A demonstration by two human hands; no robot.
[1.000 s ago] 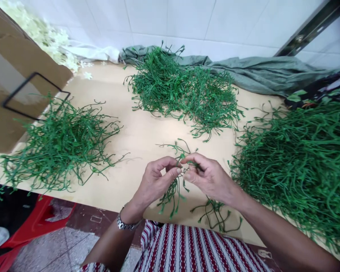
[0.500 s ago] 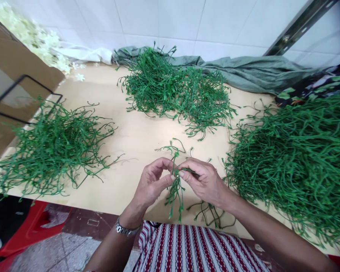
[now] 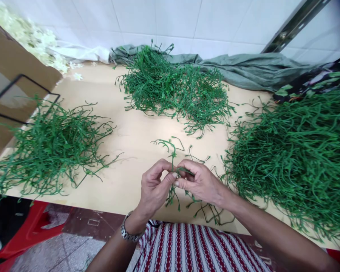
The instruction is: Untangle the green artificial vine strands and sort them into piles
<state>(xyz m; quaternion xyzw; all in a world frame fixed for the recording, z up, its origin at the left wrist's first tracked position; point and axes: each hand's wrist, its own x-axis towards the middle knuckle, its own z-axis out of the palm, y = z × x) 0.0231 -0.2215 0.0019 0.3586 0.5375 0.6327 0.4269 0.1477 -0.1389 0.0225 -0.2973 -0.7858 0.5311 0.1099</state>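
My left hand (image 3: 154, 187) and my right hand (image 3: 200, 182) meet over the near edge of the pale wooden table (image 3: 136, 132). Both pinch the same small green plastic sprig (image 3: 172, 151), finger and thumb closed round its stem. Thin branches of the sprig stick up past my fingers and more dangle below them. A metal watch (image 3: 127, 232) sits on my left wrist. Right beside my right hand lies a big heap of green stems (image 3: 294, 158).
A second heap of green stems (image 3: 51, 147) lies at the left and a third heap (image 3: 175, 87) at the back. A grey-green cloth (image 3: 252, 70) runs along the white tiled wall. A cardboard box (image 3: 5, 83) stands at the far left, a red stool (image 3: 28, 230) below.
My two hands have stayed pinched together on the sprig. The dangling branches hang shorter below my fingers now, and more of the sprig shows above them. The view has shifted slightly.
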